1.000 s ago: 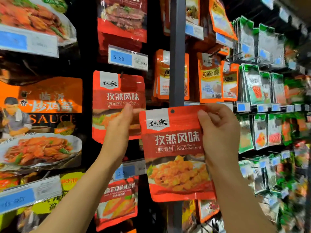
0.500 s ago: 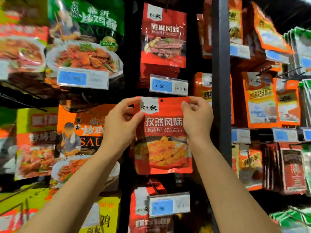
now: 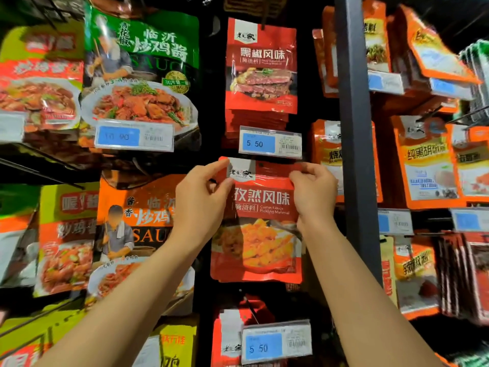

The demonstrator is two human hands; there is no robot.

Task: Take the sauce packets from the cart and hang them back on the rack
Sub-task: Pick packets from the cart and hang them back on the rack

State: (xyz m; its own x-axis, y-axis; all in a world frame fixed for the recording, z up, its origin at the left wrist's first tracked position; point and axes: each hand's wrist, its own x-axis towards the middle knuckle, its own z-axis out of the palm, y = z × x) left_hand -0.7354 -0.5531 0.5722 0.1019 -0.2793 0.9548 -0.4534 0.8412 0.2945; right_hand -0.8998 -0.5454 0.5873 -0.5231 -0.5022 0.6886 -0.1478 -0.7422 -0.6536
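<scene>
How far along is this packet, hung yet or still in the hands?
Done: the red cumin-flavor packet is out of the cart and up at the rack, below the 5.50 price tag. In hand: the left hand and right hand pinch its top corners. Left: whether its hole is on the hook cannot be seen; then release. The cart is out of view.

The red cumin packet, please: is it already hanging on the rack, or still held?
Still held: the left hand and right hand pinch the red cumin packet by its top corners. Whether its hole is hooked: cannot tell.
</scene>
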